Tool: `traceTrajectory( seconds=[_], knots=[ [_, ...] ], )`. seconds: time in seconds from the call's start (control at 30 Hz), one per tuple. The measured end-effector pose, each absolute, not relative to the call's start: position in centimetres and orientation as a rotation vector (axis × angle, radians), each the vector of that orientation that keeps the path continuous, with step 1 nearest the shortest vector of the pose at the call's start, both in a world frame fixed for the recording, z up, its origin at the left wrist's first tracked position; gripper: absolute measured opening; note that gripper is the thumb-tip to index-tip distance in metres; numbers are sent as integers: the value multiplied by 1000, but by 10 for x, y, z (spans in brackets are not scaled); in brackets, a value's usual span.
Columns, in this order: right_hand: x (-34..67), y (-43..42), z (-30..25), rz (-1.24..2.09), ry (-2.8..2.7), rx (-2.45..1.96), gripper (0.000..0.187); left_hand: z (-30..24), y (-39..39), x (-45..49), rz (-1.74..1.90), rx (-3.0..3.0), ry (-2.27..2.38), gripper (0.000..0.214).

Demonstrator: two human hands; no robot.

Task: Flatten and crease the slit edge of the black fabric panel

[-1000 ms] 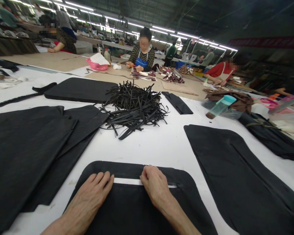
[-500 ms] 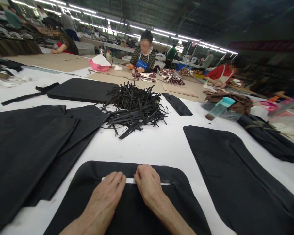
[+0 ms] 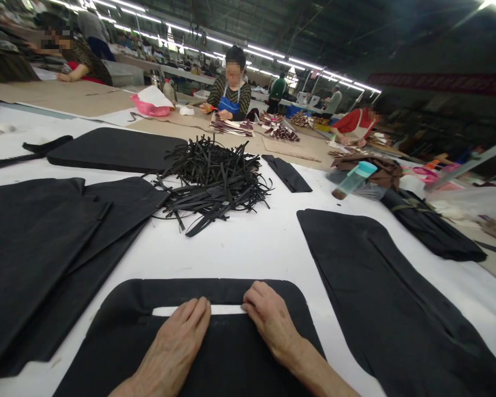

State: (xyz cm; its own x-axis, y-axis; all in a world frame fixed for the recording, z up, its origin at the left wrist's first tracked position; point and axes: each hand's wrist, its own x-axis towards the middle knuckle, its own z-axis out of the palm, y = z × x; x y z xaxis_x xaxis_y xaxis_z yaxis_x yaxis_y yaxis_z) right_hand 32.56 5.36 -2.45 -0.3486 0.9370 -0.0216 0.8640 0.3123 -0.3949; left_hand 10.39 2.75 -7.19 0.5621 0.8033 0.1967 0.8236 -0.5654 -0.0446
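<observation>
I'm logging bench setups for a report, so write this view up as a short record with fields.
left hand: on the black piece, across its white band
right hand: on the same piece, at the band, apart from the left hand
band type: gap or strip, unclear
left side: overlapping black sheets
beyond: pile of black strips
right side: another black panel; teal-lidded bottle farther off

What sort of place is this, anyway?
Probably a factory workshop for cut sheet material, perhaps fabric or leather: flat black panels lie near a heap of black strips, and a person in a blue apron handles maroon pieces.
</observation>
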Motion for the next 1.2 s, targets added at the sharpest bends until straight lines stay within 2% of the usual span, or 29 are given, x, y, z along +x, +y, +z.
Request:
traceTrajectory(
  seconds=[0.23, 0.5, 0.87, 1.07, 1.2],
  knots=[
    [336, 48, -24, 394, -2323, -1846, 14, -76, 22, 110, -272, -2559, -1309, 44],
    [321, 59, -8, 387, -2374, -2130, 15, -68, 18, 126, -93, -2499, -1377, 44],
    [320, 69, 1, 449, -2441, -2153, 20, -61, 23, 133, -45, -2563, -1350, 52],
    [318, 70, 4, 472, -2410, -2181, 20, -71, 26, 148, -156, -2553, -1299, 41],
    [320, 71, 5, 491, -2390, -2177, 20, -77, 31, 157, -121, -2570, -1159, 45]
  ],
)
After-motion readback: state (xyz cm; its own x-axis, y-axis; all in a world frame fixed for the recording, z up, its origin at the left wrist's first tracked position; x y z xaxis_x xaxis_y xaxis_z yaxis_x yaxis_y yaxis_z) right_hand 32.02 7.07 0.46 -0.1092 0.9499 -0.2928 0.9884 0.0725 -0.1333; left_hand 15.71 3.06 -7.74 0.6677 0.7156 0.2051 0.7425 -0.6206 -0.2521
